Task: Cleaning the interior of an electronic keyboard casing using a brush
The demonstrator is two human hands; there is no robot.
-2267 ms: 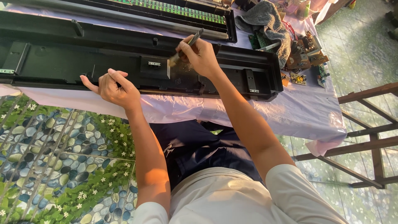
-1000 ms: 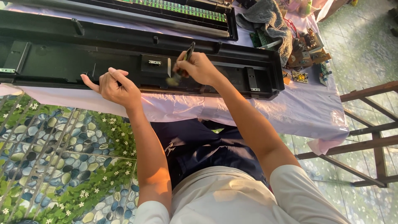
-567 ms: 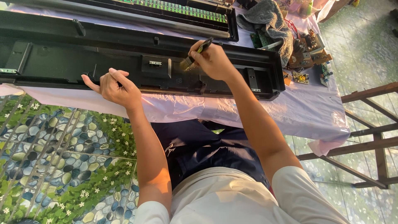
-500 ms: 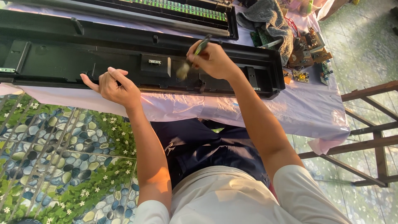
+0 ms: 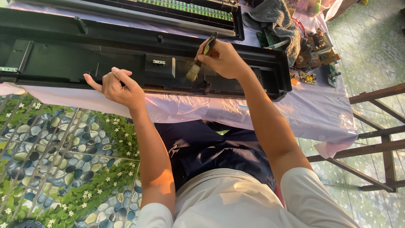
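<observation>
A long black plastic housing [image 5: 59,50] lies across the table, open side up. My right hand [image 5: 223,59] grips a small paintbrush [image 5: 198,63], whose pale bristles touch the inside of the housing near its middle. My left hand [image 5: 118,86] rests on the housing's front edge, fingers curled loosely with the forefinger stretched out, holding nothing.
Behind the housing lies a long part with a green circuit board [image 5: 185,6]. A grey cloth [image 5: 274,17] and small electronic parts [image 5: 316,46] sit at the table's right end. A pale plastic sheet [image 5: 295,114] covers the table. Wooden frame [image 5: 379,139] stands at right.
My right hand has swept the brush back and forth over the middle of the housing, ending slightly right of where it started. The left hand stayed put.
</observation>
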